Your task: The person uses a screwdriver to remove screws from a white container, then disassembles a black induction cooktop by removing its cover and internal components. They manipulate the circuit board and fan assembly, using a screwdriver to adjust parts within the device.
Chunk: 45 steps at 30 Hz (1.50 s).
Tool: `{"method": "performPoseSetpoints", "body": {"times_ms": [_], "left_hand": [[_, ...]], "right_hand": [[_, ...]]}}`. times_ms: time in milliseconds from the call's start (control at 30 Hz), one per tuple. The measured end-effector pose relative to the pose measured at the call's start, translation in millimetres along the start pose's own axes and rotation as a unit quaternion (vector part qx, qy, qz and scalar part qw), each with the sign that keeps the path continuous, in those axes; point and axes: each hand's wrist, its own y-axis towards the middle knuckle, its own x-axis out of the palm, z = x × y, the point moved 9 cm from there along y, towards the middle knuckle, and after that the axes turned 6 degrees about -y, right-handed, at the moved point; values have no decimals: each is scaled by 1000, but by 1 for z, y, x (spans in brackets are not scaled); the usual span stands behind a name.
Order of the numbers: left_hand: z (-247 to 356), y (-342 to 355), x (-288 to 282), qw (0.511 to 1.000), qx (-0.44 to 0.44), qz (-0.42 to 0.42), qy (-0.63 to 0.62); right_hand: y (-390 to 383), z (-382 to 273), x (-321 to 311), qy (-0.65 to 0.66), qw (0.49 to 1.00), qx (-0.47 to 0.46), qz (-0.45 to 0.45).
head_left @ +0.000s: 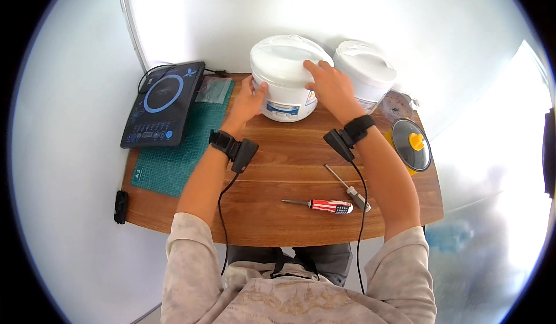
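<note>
A white rice cooker (pixel 282 69) with a rounded lid and a blue front panel stands at the back middle of the wooden table. My left hand (pixel 249 99) holds its left side, thumb on the front and fingers partly hidden behind. From the right, my right hand (pixel 330 84) grips the same cooker, with bent fingers over the lid's right edge and the thumb lower on its side. The lid sits down on the body. Close behind my right hand is a second white rice cooker (pixel 365 66), smaller and also lidded.
On the left, a black induction cooktop (pixel 156 106) rests partly over a green cutting mat (pixel 168 170), beside a clear plastic bag (pixel 214 90). Two screwdrivers lie near the front, one red-striped (pixel 330 207), one grey-handled (pixel 356 196). At right stands a glass-lidded yellow pot (pixel 412 144).
</note>
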Motion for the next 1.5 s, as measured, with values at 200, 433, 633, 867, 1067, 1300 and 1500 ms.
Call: {"method": "performPoseSetpoints", "body": {"times_ms": [200,433,633,867,1067,1300,1500], "left_hand": [[-5,24,3,999,-27,-9,-17],[-7,45,8,999,-33,-12,-23],[-9,49,11,999,-32,-20,-22],[-24,28,-3,996,-72,-52,-24],[-25,-56,-79,988,-103,-109,22],[-34,-152,-236,991,-128,49,-5],[-53,-235,-308,973,-176,143,-33]], "right_hand": [[20,7,12,-19,1000,2,-10],[37,20,22,-28,1000,10,-1],[40,24,26,-30,999,2,-16],[39,20,30,-37,998,31,-48],[35,29,35,-32,998,34,-47],[19,32,46,-22,997,43,-61],[-59,10,26,40,991,-5,-129]]}}
